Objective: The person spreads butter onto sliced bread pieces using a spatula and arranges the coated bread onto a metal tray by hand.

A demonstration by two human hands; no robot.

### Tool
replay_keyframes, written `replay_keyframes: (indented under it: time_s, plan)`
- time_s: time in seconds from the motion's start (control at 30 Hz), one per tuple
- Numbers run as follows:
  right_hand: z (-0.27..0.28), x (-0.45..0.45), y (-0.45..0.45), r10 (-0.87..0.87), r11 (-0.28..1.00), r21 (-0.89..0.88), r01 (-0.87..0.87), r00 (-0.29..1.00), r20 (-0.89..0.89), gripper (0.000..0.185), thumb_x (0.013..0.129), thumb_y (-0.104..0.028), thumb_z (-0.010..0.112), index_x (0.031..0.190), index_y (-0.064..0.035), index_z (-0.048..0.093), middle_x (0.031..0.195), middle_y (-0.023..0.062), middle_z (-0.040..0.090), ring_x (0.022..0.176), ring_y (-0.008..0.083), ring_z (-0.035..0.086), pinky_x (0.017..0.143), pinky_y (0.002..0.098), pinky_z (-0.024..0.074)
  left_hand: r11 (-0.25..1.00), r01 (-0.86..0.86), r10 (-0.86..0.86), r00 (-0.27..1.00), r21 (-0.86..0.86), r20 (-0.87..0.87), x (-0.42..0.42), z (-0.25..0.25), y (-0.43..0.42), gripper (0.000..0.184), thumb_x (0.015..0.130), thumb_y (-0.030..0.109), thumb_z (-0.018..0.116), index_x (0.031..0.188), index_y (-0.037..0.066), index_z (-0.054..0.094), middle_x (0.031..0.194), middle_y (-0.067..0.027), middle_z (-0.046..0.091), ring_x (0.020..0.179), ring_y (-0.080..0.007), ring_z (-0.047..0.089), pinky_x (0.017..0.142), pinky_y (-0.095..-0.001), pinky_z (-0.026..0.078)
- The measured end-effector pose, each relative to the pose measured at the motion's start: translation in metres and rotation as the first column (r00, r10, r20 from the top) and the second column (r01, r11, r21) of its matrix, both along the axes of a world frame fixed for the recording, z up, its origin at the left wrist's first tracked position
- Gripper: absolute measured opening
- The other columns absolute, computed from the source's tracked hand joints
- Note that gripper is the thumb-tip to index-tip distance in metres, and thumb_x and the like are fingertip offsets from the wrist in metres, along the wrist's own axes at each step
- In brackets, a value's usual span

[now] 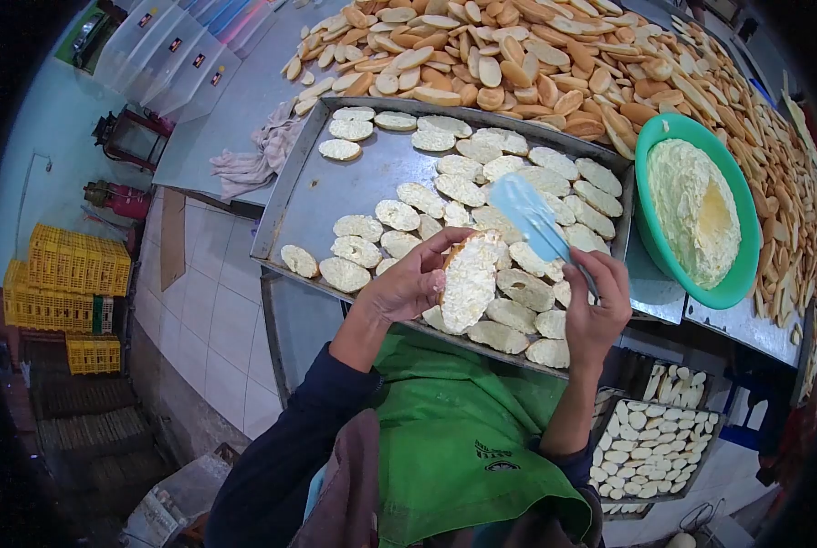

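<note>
Head cam | L hand (410,279) clasping bread (469,288) | R hand (600,306) clasping spatula (529,217) | tray (322,194) pt. hidden; bowl (647,196) adj.

This is a bakery workroom, shown by the heap of sliced bread (481,59), metal baking tray (303,215), basin (649,219) of creamy spread (687,201) and stacked yellow crates (78,265).

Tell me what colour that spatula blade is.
The spatula blade in the right hand is light blue, showing best in the head view.

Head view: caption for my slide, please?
Left hand holds a coated bread slice, right hand a blue spatula, over a metal tray.
</note>
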State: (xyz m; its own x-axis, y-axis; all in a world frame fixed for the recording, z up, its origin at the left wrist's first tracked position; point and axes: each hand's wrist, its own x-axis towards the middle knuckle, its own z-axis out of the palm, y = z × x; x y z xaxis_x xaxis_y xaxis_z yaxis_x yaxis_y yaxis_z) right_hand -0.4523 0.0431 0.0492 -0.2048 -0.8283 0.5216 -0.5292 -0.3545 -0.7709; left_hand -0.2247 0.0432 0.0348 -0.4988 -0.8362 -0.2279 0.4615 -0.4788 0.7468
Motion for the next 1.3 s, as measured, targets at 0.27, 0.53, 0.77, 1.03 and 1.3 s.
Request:
replay_keyframes:
  time_s: [0.27, 0.53, 0.77, 1.03, 1.3]
  plan:
    - [0.009, -0.033, 0.035, 0.26, 0.709, 0.47, -0.526, 0.814, 0.519, 0.01, 0.075, -0.006, 0.064, 0.077, 0.0035, 0.065, 0.06, 0.0042, 0.06, 0.05, 0.0058, 0.051, 0.046, 0.018, 0.0394, 0.99, -0.126, 0.126, 0.992, -0.059, -0.015, 0.013, 0.008, -0.009, 0.08, 0.063, 0.035, 0.074, 0.127, 0.007, 0.036, 0.106, 0.0008, 0.051, 0.068, 0.0009, 0.05, 0.058, -0.0097, 0.045]
    - [0.01, -0.034, 0.028, 0.246, 0.624, 0.593, -0.509, 0.848, 0.469, 0.009, 0.074, -0.005, 0.065, 0.074, 0.0039, 0.065, 0.058, 0.0043, 0.06, 0.051, 0.0054, 0.052, 0.047, 0.0182, 0.0403, 0.967, 0.022, 0.039, 0.972, -0.256, 0.23, 0.017, 0.021, -0.016, 0.063, 0.069, 0.019, 0.071, 0.122, 0.002, 0.042, 0.109, -0.0086, 0.053, 0.094, -0.0144, 0.052, 0.075, -0.0249, 0.046]
    - [0.007, -0.035, 0.026, 0.244, 0.642, 0.586, -0.494, 0.856, 0.455, 0.009, 0.073, -0.005, 0.065, 0.074, 0.0044, 0.065, 0.059, 0.005, 0.061, 0.052, 0.0058, 0.053, 0.047, 0.019, 0.0412, 0.963, 0.101, -0.024, 0.956, -0.249, 0.293, 0.019, 0.031, -0.02, 0.057, 0.071, 0.015, 0.069, 0.12, 0.002, 0.044, 0.109, -0.0092, 0.053, 0.096, -0.0143, 0.052, 0.08, -0.0266, 0.044]
    - [0.001, -0.02, 0.025, 0.342, 0.893, 0.314, -0.321, 0.94, -0.012, 0.004, 0.067, -0.003, 0.066, 0.071, -0.0025, 0.065, 0.058, 0.0072, 0.059, 0.049, 0.0133, 0.054, 0.047, 0.0236, 0.0399, 0.962, 0.225, -0.13, 0.876, -0.155, 0.465, 0.021, 0.024, -0.024, 0.046, 0.078, 0.017, 0.062, 0.119, 0.002, 0.047, 0.102, -0.0057, 0.056, 0.091, -0.0117, 0.053, 0.077, -0.0258, 0.045]
    - [-0.017, -0.008, 0.02, 0.339, 0.934, 0.124, -0.335, 0.941, -0.015, 0.007, 0.065, -0.001, 0.067, 0.071, -0.003, 0.063, 0.059, 0.0066, 0.058, 0.049, 0.0169, 0.052, 0.047, 0.0256, 0.0388, 0.989, -0.15, 0.137, 0.938, 0.015, 0.319, 0.021, 0.016, -0.017, 0.041, 0.087, 0.025, 0.051, 0.122, 0.005, 0.043, 0.097, -0.0008, 0.057, 0.078, -0.0054, 0.056, 0.062, -0.0202, 0.049]
